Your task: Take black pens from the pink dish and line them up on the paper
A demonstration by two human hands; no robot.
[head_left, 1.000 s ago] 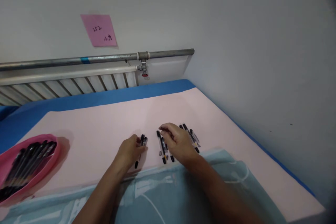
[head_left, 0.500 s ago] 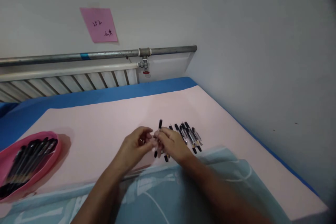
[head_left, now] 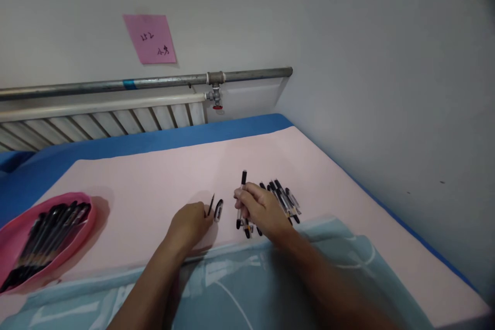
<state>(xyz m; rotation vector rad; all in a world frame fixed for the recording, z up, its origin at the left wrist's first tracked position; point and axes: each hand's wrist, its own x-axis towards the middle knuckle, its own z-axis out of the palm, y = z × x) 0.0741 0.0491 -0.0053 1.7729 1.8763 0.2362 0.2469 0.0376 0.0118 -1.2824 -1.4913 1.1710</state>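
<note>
My right hand is closed around a pen, held nearly upright with its black end pointing up. Its fingers cover the pen's middle. My left hand rests low over the pink surface, its fingers pinching a thin dark stick that looks like a pen refill. Just right of those fingertips lies a black and clear pen cap. Several pens and caps lie in a loose group beyond and beside my right hand, partly hidden by it.
A pink oval basket holding several dark pens stands at the left. Light blue patterned fabric covers the near edge. Behind are a radiator, a metal pipe and a pink note; a wall bounds the right.
My hands were together at the pen; they have parted. The left moved down and left with the thin dark stick, and a cap now shows beside it. The right still grips the pen, slightly further right.
</note>
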